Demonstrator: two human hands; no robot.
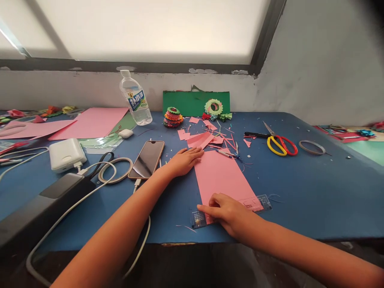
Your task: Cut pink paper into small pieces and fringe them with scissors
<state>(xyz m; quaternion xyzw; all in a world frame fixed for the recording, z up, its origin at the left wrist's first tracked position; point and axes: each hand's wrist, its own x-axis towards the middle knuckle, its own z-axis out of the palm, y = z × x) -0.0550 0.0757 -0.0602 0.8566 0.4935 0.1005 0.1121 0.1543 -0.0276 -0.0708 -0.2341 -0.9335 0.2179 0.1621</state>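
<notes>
A rectangular sheet of pink paper lies on the blue table in front of me. Across its near edge sits a clear ruler, its two ends sticking out past the paper. My left hand rests flat at the sheet's far left corner, fingers stretched out beside pink scraps. With curled fingers, my right hand grips the ruler at its left part, the index finger reaching toward that end; the thumb is partly hidden. A pen-like tool lies at the paper's far edge.
Scissors with yellow and red handles and a tape ring lie right. Left are a phone, a tape roll, a white power bank and cables. Behind stand a bottle and paper crafts.
</notes>
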